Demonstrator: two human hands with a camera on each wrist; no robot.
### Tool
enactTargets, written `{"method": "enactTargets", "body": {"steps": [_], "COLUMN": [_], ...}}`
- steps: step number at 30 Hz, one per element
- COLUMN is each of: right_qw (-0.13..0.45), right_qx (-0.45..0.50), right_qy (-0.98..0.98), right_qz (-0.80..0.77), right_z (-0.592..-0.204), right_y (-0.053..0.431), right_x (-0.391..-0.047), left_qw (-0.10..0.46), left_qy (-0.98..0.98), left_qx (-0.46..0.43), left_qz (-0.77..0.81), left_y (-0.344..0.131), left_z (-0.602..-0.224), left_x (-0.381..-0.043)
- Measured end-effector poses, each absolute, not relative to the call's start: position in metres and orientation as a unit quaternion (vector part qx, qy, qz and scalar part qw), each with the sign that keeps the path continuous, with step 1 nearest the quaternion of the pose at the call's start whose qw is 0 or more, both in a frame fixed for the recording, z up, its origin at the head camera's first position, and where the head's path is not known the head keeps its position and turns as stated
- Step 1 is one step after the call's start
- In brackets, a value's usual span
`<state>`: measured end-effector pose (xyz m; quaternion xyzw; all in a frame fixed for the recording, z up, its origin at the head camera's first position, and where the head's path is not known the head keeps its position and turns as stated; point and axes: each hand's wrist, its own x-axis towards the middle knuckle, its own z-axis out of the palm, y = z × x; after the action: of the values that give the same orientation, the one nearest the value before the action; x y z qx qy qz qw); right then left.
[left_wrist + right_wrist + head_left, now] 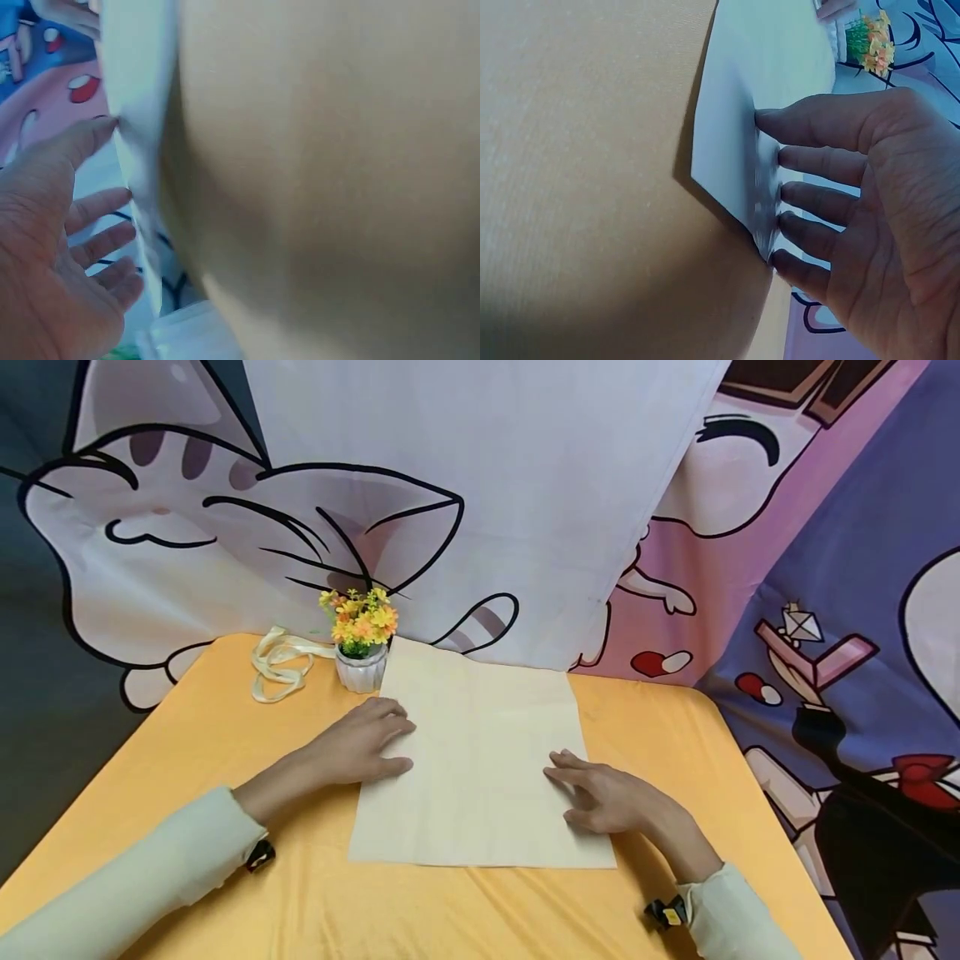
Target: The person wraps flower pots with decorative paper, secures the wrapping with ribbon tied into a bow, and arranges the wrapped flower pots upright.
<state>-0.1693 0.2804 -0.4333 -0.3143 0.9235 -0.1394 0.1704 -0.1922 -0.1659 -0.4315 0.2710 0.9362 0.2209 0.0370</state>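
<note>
A large cream sheet of paper [480, 760] lies flat on the table, its near edge parallel to me. My left hand [366, 745] rests its spread fingertips on the left edge of the sheet, a little above the middle. On the opposite edge, the fingertips of my right hand [611, 795] touch the paper. In the right wrist view, the thumb and fingers of that hand [855, 187] stand straight against the sheet [727, 135] near a corner. The left wrist view shows the thumb and fingers [101, 210] extended to the paper's surface.
Behind the left hand stands a small white pot [362, 670] of yellow and orange flowers [365, 618], beside the paper's far left corner. A loose cream ribbon [279, 664] lies left of it. A yellow cloth [300, 885] covers the table; a printed cartoon backdrop [525, 527] hangs behind.
</note>
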Motion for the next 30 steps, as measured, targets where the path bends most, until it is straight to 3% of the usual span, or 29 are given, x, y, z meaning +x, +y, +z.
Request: {"method": "enactTargets", "body": {"steps": [4,12,22,30], "right_qw": [0.173,0.176,0.166,0.111], "right_qx": [-0.308,-0.303,-0.292,-0.327], "right_qy": [0.924,0.926,0.935,0.935], "right_qz": [-0.143,-0.139,-0.118,-0.083], "right_z": [-0.436,-0.436,-0.431,-0.423], "right_y": [0.282,0.282,0.279,0.275], "right_x": [-0.166,-0.165,-0.163,-0.131], "left_qw": [0.065,0.134,0.145,0.141], "left_qy": [0.924,0.933,0.935,0.935], "left_qx": [0.311,0.289,0.29,0.294], "left_qz": [0.211,0.168,0.143,0.137], "left_y": [-0.164,-0.159,-0.154,-0.151], "left_z": [-0.445,-0.447,-0.439,-0.435], "left_x": [-0.206,-0.22,-0.229,-0.23]}}
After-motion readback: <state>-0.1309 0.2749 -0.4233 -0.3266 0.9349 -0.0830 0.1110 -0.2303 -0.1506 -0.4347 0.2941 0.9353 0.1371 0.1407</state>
